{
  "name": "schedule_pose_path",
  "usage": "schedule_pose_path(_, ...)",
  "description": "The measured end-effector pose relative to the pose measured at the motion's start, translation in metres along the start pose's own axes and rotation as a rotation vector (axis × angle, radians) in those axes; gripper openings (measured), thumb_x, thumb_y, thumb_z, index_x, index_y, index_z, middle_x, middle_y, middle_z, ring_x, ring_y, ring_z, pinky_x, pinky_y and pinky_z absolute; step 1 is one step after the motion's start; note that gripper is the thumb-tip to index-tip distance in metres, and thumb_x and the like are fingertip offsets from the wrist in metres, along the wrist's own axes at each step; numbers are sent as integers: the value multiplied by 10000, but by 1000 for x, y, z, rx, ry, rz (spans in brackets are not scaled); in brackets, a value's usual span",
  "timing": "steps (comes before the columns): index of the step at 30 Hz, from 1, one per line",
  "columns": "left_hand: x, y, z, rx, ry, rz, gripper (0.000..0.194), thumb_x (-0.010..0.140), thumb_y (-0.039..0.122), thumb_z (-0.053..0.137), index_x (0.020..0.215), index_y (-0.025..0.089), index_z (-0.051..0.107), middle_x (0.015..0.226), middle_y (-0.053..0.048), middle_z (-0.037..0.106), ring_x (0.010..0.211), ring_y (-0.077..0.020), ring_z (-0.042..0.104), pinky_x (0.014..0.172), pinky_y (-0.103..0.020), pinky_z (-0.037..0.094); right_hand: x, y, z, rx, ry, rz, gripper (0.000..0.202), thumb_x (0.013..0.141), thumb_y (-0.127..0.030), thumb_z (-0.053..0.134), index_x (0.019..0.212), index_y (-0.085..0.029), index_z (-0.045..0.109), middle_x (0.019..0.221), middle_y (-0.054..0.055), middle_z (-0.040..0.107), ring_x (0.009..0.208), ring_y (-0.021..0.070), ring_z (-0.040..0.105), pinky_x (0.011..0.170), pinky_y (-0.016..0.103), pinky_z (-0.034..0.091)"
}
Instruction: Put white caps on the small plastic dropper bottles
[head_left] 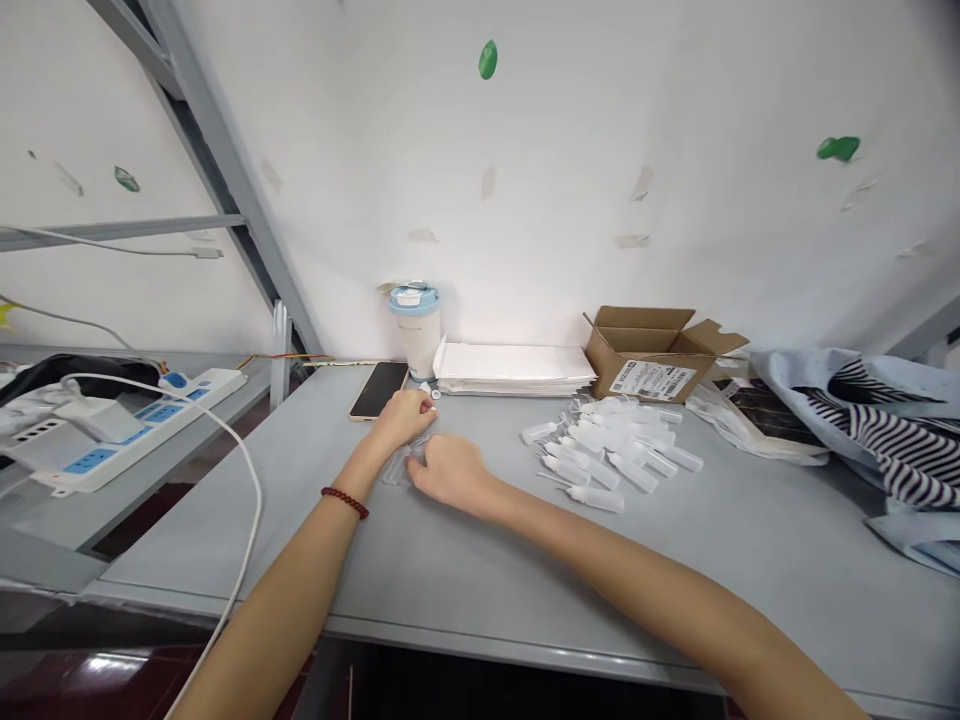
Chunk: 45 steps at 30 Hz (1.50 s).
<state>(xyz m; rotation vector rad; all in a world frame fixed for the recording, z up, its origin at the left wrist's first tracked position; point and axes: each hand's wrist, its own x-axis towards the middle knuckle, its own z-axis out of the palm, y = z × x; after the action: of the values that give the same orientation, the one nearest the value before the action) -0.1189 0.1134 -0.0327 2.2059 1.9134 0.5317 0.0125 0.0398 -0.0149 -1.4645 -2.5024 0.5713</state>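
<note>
My left hand (406, 414) is at the left of the grey table, beside a phone. Its fingers are closed, and whatever they hold is hidden; a small white piece (426, 388) lies just beyond the fingertips. My right hand (450, 470) is close by, nearer to me, with its fingers curled down at the tabletop. Clear plastic (396, 467) shows between and under the two hands, partly covered; its exact kind cannot be made out. Off to the right lies a pile of small translucent squeeze bottles (592, 497) with thin needle tips.
The phone (379, 389) lies near a lidded cup (417, 335). A white stack of paper (514, 368) and an open cardboard box (652, 355) stand along the wall. Striped cloth (911, 440) is at right. At left are a power strip (161, 415) and a white cable (257, 490).
</note>
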Motion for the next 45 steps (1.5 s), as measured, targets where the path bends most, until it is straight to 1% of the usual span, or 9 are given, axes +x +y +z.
schedule_pose_path(5,0,-1,1,6,5,-31,158,714,233,564,771,162,693,759,-65,704,763,-202,649,682,-251,461,4,0,-4,97,-38,84,292,781,-369,451,682,-160,629,701,107,679,706,245,640,542,289,422)
schedule_pose_path(14,-4,4,-4,-52,64,-48,179,706,237,547,733,158,705,737,-83,703,773,-236,646,698,-285,458,10,4,-1,257,-108,123,306,736,-316,471,460,-184,482,426,15,540,415,138,516,466,246,376)
schedule_pose_path(17,-5,8,-9,-111,110,-55,197,719,262,554,756,137,702,786,-106,704,801,-248,638,735,-305,456,6,11,1,228,-25,105,286,754,-309,467,501,-184,514,478,26,563,461,145,520,479,249,354)
schedule_pose_path(22,-11,20,-21,-285,149,-33,301,774,369,529,849,129,695,861,-96,711,843,-231,628,759,-298,467,-20,40,-7,175,309,4,266,821,-358,443,650,-177,535,567,23,571,512,131,486,508,248,317)
schedule_pose_path(25,-21,36,-26,-415,74,54,366,781,454,529,895,147,693,884,-61,710,804,-201,630,707,-272,478,-46,66,-19,316,355,-82,207,808,-341,479,690,-175,517,580,3,559,526,115,491,523,232,351)
schedule_pose_path(28,-35,57,-25,-655,-162,191,352,766,466,575,895,159,689,872,-49,694,770,-183,609,675,-269,462,-73,89,-33,514,278,-105,211,818,-338,482,707,-169,540,619,13,583,575,125,534,548,235,401)
schedule_pose_path(31,-45,79,-18,-830,-332,220,300,760,417,616,912,165,675,863,-42,674,786,-166,588,697,-264,448,-95,103,-44,740,206,-39,246,845,-375,463,788,-162,573,705,26,600,606,129,556,545,242,425)
schedule_pose_path(37,-57,103,-4,-1080,-350,182,249,748,339,655,917,157,668,894,-40,655,740,-128,554,765,-282,448,-103,106,-51,1108,175,26,251,818,-378,490,741,-159,585,666,-2,479,537,103,459,455,234,370)
schedule_pose_path(45,-64,113,-3,-1097,-308,144,240,776,333,633,942,163,671,796,-20,639,720,-121,539,737,-256,440,-100,109,-49,1325,200,89,259,811,-359,489,759,-143,622,593,-38,357,466,66,341,445,221,301)
